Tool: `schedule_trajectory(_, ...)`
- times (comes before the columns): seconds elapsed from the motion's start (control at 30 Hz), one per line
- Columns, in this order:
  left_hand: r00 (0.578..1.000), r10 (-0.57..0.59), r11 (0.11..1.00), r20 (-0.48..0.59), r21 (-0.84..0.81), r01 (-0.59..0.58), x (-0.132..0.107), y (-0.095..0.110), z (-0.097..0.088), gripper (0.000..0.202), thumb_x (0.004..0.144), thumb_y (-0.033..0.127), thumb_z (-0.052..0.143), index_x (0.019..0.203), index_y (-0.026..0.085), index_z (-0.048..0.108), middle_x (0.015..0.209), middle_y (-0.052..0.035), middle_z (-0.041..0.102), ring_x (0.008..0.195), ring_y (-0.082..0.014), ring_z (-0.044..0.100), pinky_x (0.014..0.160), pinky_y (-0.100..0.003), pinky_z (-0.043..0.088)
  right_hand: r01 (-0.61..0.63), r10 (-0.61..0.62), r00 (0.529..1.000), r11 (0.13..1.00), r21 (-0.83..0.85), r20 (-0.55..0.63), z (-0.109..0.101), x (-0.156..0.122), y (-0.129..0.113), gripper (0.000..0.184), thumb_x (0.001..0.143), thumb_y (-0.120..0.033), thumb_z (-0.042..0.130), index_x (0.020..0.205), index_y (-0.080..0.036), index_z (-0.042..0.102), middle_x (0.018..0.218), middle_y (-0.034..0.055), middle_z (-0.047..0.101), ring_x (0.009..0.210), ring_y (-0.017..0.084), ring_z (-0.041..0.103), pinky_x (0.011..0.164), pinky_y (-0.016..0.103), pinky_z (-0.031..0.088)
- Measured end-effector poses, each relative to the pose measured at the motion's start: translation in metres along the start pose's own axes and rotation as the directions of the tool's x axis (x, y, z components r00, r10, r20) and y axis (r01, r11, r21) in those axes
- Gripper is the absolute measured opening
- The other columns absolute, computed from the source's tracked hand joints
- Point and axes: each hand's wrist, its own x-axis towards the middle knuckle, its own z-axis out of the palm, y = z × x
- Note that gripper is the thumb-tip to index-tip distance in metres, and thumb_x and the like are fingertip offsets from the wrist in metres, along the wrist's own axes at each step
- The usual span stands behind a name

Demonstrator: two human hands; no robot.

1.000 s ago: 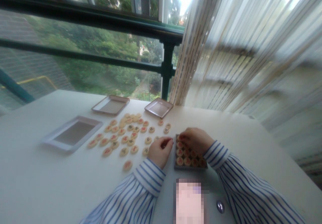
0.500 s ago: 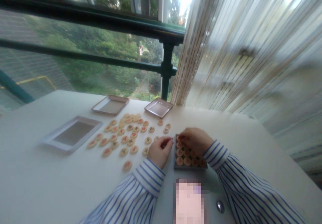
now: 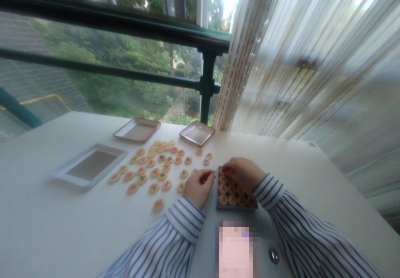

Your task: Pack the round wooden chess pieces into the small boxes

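Note:
Rows of round wooden Chinese chess pieces (image 3: 232, 199) with red characters lie in a small dark box (image 3: 236, 207). Over the box's far part is my right hand (image 3: 245, 174), its fingers closed at a piece in the far left corner; the hand hides much of the box's right side. Just left of the box, my left hand (image 3: 199, 188) is closed, thumb against curled fingers. Whatever it may hold is hidden. Many loose chess pieces (image 3: 155, 172), red-marked, black-marked and plain-faced, are scattered on the white table (image 3: 78, 228) beyond and left of that hand.
A white tray (image 3: 59, 176) stands at the left, with two shallow trays, one left (image 3: 137, 130) and one right (image 3: 197, 133), at the back. A pixelated phone-like shape (image 3: 236, 251) and a shiny oval object (image 3: 274, 256) lie near me. A string curtain (image 3: 300, 61) hangs at the right.
My right hand has shifted very slightly at the box's far left corner. My left hand and the loose pieces stay where they were.

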Motion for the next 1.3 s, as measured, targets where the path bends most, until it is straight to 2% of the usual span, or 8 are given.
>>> schedule_trajectory(0.23,1.0,-0.003,1.0,-0.006,-0.001,0.003,0.0,0.0,0.0,0.026,0.072,0.038,0.053,0.082,0.018,0.065,0.073,-0.0038,0.067,0.067,-0.0159,0.061,0.064,-0.028,0.047,-0.008,0.008,1.0,1.0,0.005,-0.003,-0.003,-0.002,0.002,0.025,0.083,-0.029,0.041,0.092,-0.022,0.063,0.092,0.005,0.062,0.085,0.016,0.055,0.073,0.024,0.037)
schedule_trajectory(0.4,1.0,-0.007,0.999,-0.003,0.036,0.007,0.0,0.003,0.0,0.026,0.072,0.038,0.053,0.081,0.018,0.066,0.072,-0.0031,0.067,0.065,-0.0155,0.059,0.061,-0.027,0.047,-0.043,0.056,0.988,0.995,0.09,-0.142,-0.002,-0.017,0.01,0.029,0.081,-0.026,0.042,0.106,-0.021,0.058,0.094,0.0043,0.062,0.086,0.014,0.055,0.076,0.023,0.037)
schedule_trajectory(0.67,0.998,0.019,0.991,0.061,0.132,-0.027,-0.008,0.019,0.0,0.028,0.073,0.037,0.051,0.089,0.019,0.066,0.078,-0.0038,0.069,0.067,-0.0163,0.062,0.063,-0.027,0.049,-0.265,0.345,0.882,0.926,0.268,-0.32,0.016,-0.058,0.024,0.03,0.084,-0.031,0.038,0.101,-0.02,0.06,0.089,0.0038,0.066,0.08,0.015,0.059,0.073,0.025,0.042)
schedule_trajectory(0.77,0.993,0.076,0.979,0.089,0.182,-0.091,-0.01,0.021,0.001,0.029,0.074,0.034,0.049,0.095,0.02,0.065,0.083,-0.0042,0.069,0.071,-0.0167,0.062,0.063,-0.027,0.049,-0.334,0.433,0.85,0.884,0.328,-0.301,0.03,-0.071,0.027,0.033,0.085,-0.033,0.034,0.102,-0.021,0.059,0.089,0.0043,0.067,0.079,0.016,0.061,0.07,0.025,0.043)
schedule_trajectory(0.87,0.988,0.103,0.967,0.115,0.223,-0.126,-0.01,0.019,0.001,0.03,0.076,0.033,0.047,0.098,0.021,0.064,0.089,-0.004,0.069,0.075,-0.0175,0.063,0.065,-0.027,0.049,-0.373,0.469,0.855,0.852,0.368,-0.219,0.041,-0.078,0.027,0.034,0.085,-0.033,0.033,0.105,-0.019,0.058,0.09,0.0052,0.067,0.079,0.017,0.062,0.068,0.025,0.044)
schedule_trajectory(1.03,0.981,0.127,0.952,0.148,0.26,-0.162,-0.01,0.019,0.0,0.031,0.077,0.033,0.046,0.102,0.024,0.062,0.088,-0.0024,0.069,0.078,-0.0177,0.063,0.067,-0.027,0.048,-0.339,0.43,0.891,0.843,0.419,-0.144,0.048,-0.082,0.025,0.036,0.087,-0.033,0.029,0.108,-0.021,0.056,0.1,0.0052,0.065,0.089,0.017,0.06,0.073,0.025,0.044)
schedule_trajectory(1.13,0.987,0.106,0.949,0.118,0.284,-0.136,-0.012,0.023,0.001,0.031,0.076,0.034,0.047,0.1,0.024,0.063,0.084,-0.0023,0.069,0.075,-0.0175,0.063,0.066,-0.027,0.048,-0.313,0.404,0.906,0.842,0.439,-0.13,0.049,-0.082,0.023,0.035,0.087,-0.031,0.03,0.108,-0.022,0.056,0.101,0.0044,0.065,0.091,0.017,0.06,0.075,0.025,0.044)
schedule_trajectory(1.3,0.993,0.079,0.945,0.085,0.311,-0.102,-0.014,0.027,0.002,0.031,0.075,0.034,0.048,0.099,0.023,0.064,0.083,-0.0035,0.069,0.074,-0.0179,0.063,0.065,-0.027,0.048,-0.339,0.421,0.899,0.841,0.421,-0.117,0.05,-0.082,0.023,0.035,0.086,-0.028,0.032,0.111,-0.022,0.055,0.101,0.005,0.065,0.091,0.018,0.06,0.075,0.026,0.044)
